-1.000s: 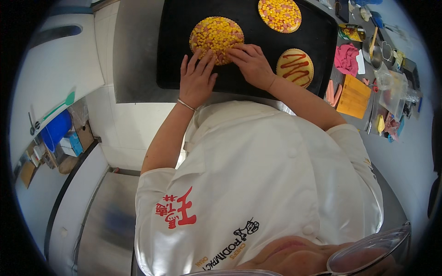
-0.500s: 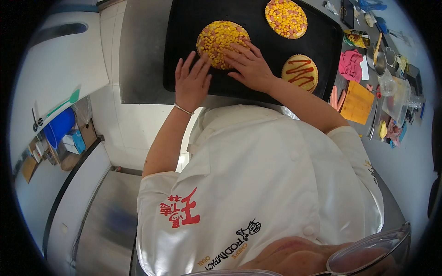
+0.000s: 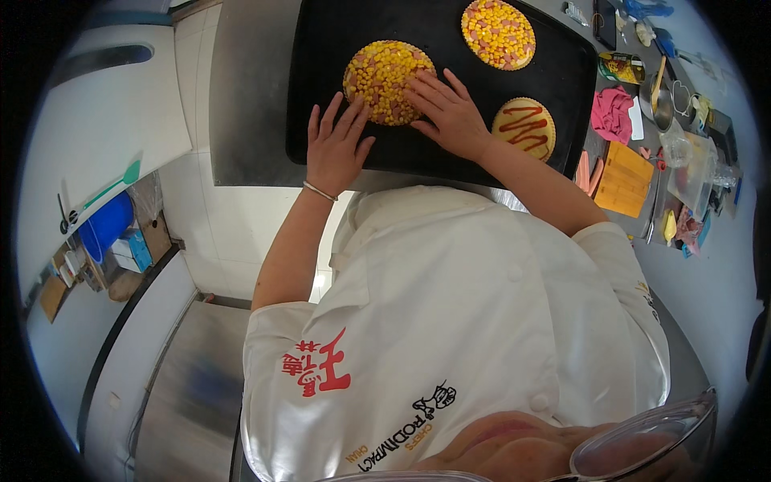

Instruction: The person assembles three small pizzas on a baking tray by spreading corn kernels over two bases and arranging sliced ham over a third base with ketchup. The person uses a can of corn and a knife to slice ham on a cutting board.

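Observation:
A round pizza (image 3: 385, 76) topped with yellow corn and small pink meat pieces lies on a black baking tray (image 3: 321, 24). At its lower left edge rests my left hand (image 3: 336, 149), fingers stretched out and the tips touching the rim. My right hand (image 3: 450, 116) lies against the right side, its fingers extended over the corn. Neither hand grips anything. Farther back on the right is a second corn-topped pizza (image 3: 498, 34). Nearer me on that side sits a plain round base (image 3: 524, 128) with a zigzag of red-brown sauce.
The tray stands on a grey metal counter (image 3: 249, 104). To the right are a wooden cutting board (image 3: 624, 178), a pink cloth (image 3: 612, 115), a can (image 3: 622, 68) and a metal pot (image 3: 660, 112). A white surface with a green spatula (image 3: 131, 172) is at left.
My right hand has slid slightly right, uncovering more of the corn topping. My left fingers have shifted a little along the rim, the thumb now spread farther out.

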Motion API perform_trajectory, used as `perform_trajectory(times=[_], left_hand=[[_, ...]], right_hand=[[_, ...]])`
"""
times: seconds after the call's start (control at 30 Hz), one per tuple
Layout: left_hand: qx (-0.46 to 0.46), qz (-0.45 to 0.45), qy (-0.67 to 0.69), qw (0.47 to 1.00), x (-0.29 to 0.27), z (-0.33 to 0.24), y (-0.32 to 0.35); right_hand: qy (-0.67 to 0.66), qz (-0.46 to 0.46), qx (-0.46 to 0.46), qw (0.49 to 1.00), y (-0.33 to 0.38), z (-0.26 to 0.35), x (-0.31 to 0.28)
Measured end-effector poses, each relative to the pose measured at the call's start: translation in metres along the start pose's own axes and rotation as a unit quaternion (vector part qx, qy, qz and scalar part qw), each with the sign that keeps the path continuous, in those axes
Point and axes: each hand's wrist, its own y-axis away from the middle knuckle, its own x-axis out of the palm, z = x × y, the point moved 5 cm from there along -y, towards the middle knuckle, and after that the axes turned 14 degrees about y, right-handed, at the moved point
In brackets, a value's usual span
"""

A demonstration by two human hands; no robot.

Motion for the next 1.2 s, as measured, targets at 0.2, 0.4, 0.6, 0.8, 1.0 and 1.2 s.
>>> perform_trajectory(times=[0.2, 0.4, 0.6, 0.8, 1.0, 1.2], left_hand=[[0.008, 0.001, -0.001, 1.000, -0.001, 0.003, -0.007], [0.010, 0.004, -0.001, 1.000, -0.009, -0.004, -0.008], [0.003, 0.008, 0.018, 1.000, -0.005, -0.004, -0.014], [-0.016, -0.012, 0.022, 1.000, -0.007, 0.003, -0.020], [-0.016, -0.031, 0.037, 0.999, -0.010, 0.008, -0.027], [-0.020, -0.053, 0.047, 0.997, -0.010, 0.015, -0.026]], right_hand=[[-0.002, 0.007, 0.015, 1.000, 0.006, -0.013, -0.002], [0.004, -0.008, 0.004, 1.000, -0.018, -0.013, -0.005], [0.040, -0.002, 0.020, 0.999, -0.041, -0.025, 0.005], [0.005, -0.036, 0.028, 0.999, -0.047, -0.030, -0.006], [-0.011, -0.012, 0.007, 1.000, -0.047, -0.028, 0.010], [-0.020, -0.021, 0.001, 1.000, -0.054, -0.028, 0.010]])
